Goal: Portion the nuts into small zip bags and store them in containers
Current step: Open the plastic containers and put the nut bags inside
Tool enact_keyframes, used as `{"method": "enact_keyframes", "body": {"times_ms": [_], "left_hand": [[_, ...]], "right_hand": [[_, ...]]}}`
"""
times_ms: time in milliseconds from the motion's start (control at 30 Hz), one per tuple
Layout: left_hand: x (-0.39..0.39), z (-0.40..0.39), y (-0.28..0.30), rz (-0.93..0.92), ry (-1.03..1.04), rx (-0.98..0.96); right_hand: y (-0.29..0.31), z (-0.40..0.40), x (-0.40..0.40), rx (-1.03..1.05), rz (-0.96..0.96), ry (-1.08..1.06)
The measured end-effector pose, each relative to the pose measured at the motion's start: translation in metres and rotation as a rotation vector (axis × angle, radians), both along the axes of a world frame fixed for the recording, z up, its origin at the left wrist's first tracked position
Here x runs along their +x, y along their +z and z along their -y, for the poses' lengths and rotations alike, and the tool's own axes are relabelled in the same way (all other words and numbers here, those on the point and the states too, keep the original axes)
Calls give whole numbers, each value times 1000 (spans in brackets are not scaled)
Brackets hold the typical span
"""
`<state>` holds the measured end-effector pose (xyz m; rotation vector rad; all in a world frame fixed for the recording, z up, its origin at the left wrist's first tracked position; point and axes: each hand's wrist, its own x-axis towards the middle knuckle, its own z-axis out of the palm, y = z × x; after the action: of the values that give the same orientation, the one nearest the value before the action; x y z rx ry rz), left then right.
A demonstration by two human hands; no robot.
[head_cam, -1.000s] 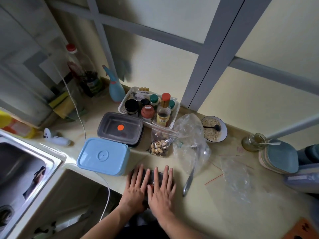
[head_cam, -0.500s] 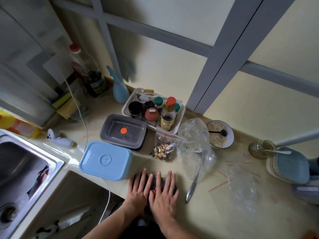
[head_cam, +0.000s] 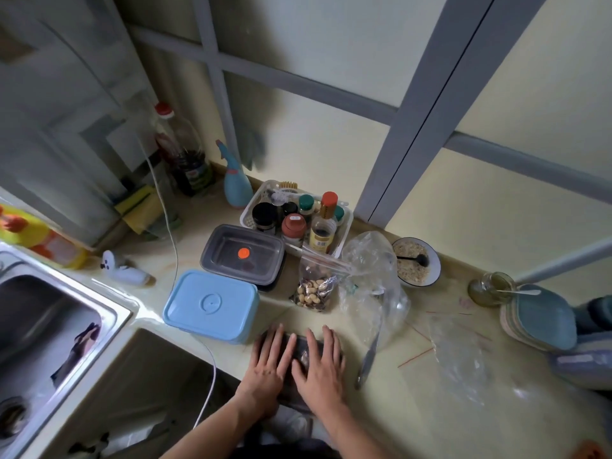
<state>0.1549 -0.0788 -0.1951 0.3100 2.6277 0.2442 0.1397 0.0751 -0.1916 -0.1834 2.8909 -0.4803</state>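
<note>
A pale yellow counter (head_cam: 414,376) runs along the wall, with a steel sink (head_cam: 39,326) at its left end; at the right edge sits a stack of blue-grey plates (head_cam: 543,323), and just left of it a glass jar (head_cam: 490,289) with a white spoon in it. A blue lidded container (head_cam: 210,306) lies near the counter's front edge, and behind it, touching or nearly so, a grey lidded container (head_cam: 245,255) bearing an orange dot; behind that stands a white basket (head_cam: 344,226) of seasoning bottles. A large crumpled clear bag (head_cam: 374,286) stands right of centre, with a metal spoon (head_cam: 367,362) lying below it toward the front edge; a flat clear bag (head_cam: 460,352) lies further right. A bowl (head_cam: 430,276) of pale grains with a dark spoon sits near the wall; a zip bag of nuts (head_cam: 314,289), propped upright between the grey container and the crumpled bag, shows pale and dark nuts through its clear film.

At the front edge a dark container (head_cam: 299,352) lies under both hands; only a strip of its lid shows between them, dark and glossy. The left hand (head_cam: 268,366) and the right hand (head_cam: 319,366) rest on it side by side, palms down, fingers straight and slightly spread, pressing flat rather than gripping.
</note>
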Motion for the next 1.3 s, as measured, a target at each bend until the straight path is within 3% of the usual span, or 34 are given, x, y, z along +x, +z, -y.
{"method": "enact_keyframes", "body": {"times_ms": [133,233,400,567,667,767,833,900,1000,1100,1167,1300], "left_hand": [[-10,-1,27,-22,-89,-120],[-16,-1,40,-24,-108,-146],[-22,-6,49,-118,-127,-99],[-26,-4,43,-162,-74,-29],[-28,-5,43,-54,-97,-58],[-35,-9,53,14,-108,-58],[-47,-7,68,-72,-44,124],[-64,3,85,-288,39,342],[-88,41,109,-561,279,590],[-108,97,124,-673,518,545],[-123,133,121,-623,645,413],[-149,178,106,-183,739,143]], "right_hand": [[5,-8,-13,-66,-89,-38],[6,-13,-18,-110,-142,-278],[-1,-22,-15,-218,17,-539],[8,-17,-23,-275,52,-604],[17,-9,-30,-260,115,-610],[32,11,-42,-159,-76,-636],[40,29,-58,-207,-235,-596],[56,48,-80,-389,-261,-558],[79,81,-116,-614,62,-546],[91,109,-144,-569,262,-585],[94,122,-153,-467,316,-646],[74,138,-154,-538,269,-742]]}}
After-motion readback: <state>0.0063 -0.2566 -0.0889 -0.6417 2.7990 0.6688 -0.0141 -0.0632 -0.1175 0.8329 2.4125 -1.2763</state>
